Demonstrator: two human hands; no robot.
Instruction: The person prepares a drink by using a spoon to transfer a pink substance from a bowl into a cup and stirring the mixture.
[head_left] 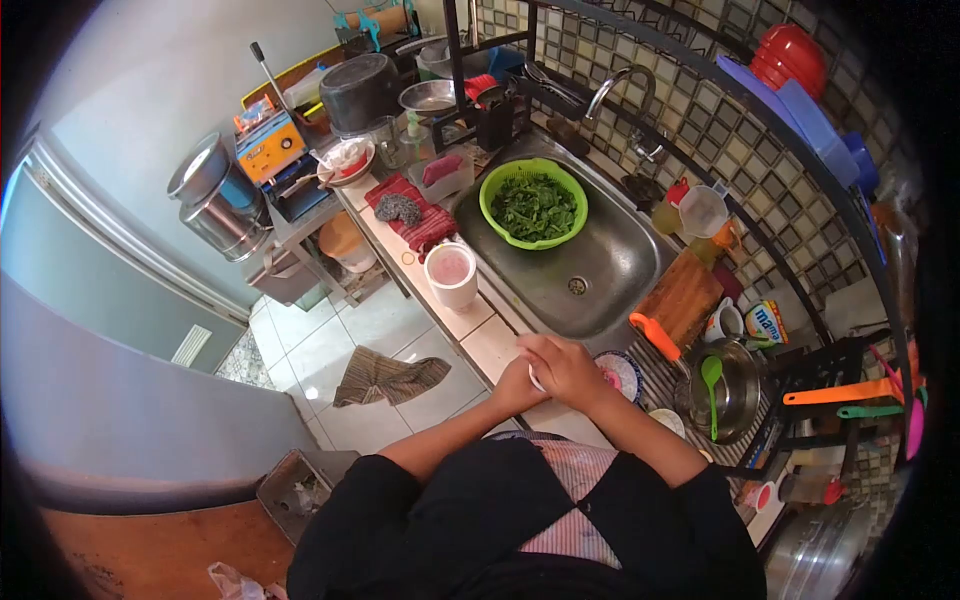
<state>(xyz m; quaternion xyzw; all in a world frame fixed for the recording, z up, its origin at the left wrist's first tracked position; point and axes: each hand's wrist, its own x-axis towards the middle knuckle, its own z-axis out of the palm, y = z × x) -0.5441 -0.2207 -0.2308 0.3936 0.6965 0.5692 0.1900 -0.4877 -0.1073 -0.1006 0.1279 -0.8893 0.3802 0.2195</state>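
Observation:
Close to my body, at the counter's front edge, my hands are together. My left hand is closed around a small white object, mostly hidden by the fingers, and I cannot tell what it is. Over it lies my right hand, its fingers curled across the top. A blue-rimmed plate with something pinkish-red on it sits just right of the hands. Farther left along the counter stands a white tub with pinkish contents. In the steel sink, a bright green colander holds leafy greens.
A wooden cutting board leans right of the sink. Nearby are a steel pan with a green spoon and an orange-handled utensil. A red cloth with a grey scrubber lies left of the sink, below the faucet.

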